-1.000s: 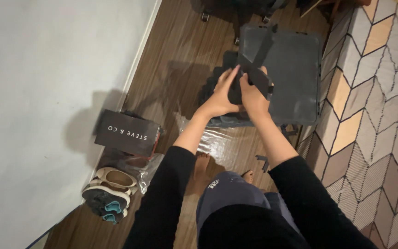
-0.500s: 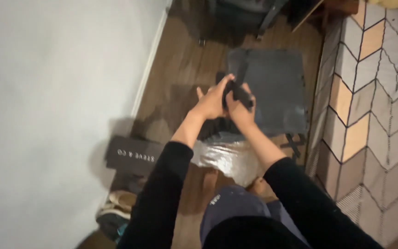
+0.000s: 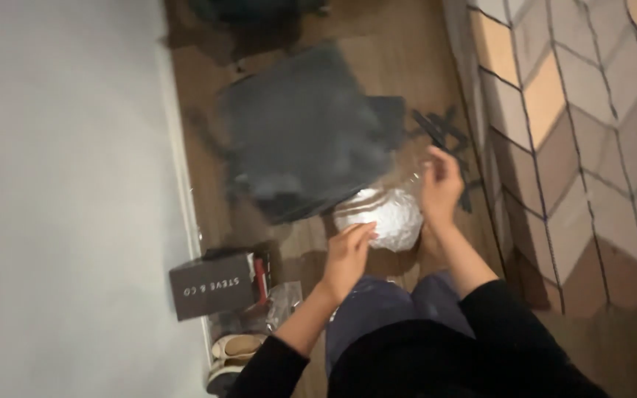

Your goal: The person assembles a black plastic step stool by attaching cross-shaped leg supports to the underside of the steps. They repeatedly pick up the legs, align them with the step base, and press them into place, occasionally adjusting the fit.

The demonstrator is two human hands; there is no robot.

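Both hands are working a crumpled clear plastic bag [image 3: 381, 215] at frame centre, left hand [image 3: 348, 254] touching it with loosely curled fingers, right hand [image 3: 440, 188] pinching its upper edge, beside dark mats [image 3: 296, 140] lying on the floor.

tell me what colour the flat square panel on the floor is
Dark grey panel, seen in the head view.

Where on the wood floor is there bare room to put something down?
Bare floor shows between the dark square panel and the tiled wall, and a strip left of the panel along the baseboard. It is crowded around the left hand, right hand, plastic bag and dark box.
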